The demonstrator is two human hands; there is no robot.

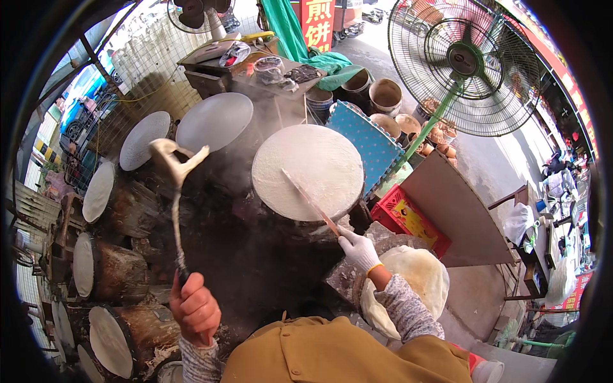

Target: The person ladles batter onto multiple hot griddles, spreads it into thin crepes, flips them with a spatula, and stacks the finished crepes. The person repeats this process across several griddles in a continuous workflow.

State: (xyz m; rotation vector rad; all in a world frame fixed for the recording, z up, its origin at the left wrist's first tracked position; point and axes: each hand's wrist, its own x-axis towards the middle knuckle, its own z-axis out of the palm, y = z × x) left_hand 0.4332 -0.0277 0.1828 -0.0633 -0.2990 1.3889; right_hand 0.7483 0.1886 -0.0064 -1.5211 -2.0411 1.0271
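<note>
My bare left hand [196,309] is closed round the dark handle of a batter spreader [177,198], whose forked, batter-coated head is raised in the air. In my right hand [359,249], in a white glove, is a long, thin wooden spatula [316,207]. Its blade reaches over a pale round pancake [306,159] that covers the griddle in front of me; whether it touches the pancake I cannot tell. Steam rises around it. Beside my right forearm lies a pile of large, pale flat pancakes [408,287].
Several round griddles, one of them [216,121] at the back, curve round my left side on rusty drum stoves [121,271]. A large fan [463,60] stands at the right, near a blue dotted panel [364,143], a red crate [408,220] and a brown board [453,210]. Buckets [385,96] stand behind.
</note>
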